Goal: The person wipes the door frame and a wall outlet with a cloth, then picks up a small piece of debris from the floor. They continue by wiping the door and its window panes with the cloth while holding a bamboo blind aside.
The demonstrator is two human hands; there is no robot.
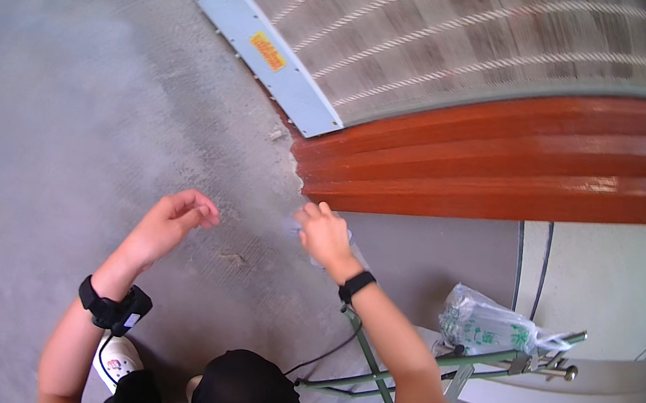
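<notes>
My left hand [183, 213] is raised over the concrete floor [87, 117]. Its fingers curl loosely towards the thumb, and nothing shows in them. My right hand [324, 234] is out in front, its fingers bent and slightly blurred. Beside and behind that hand shows a pale, translucent piece [350, 237], perhaps plastic. The hand covers most of it, so I cannot tell whether it is gripped. A black strapped device [116, 305] with a cable sits on my left wrist; a black band [356, 286] circles the right one.
A folding stool [371, 373] with green metal legs stands at my right, a clear plastic bag [488, 325] with green print against it. Ahead rise a red-brown glossy base [497, 154] and a mesh panel with rope-like lines [454, 31], edged by a pale metal plate [265, 51].
</notes>
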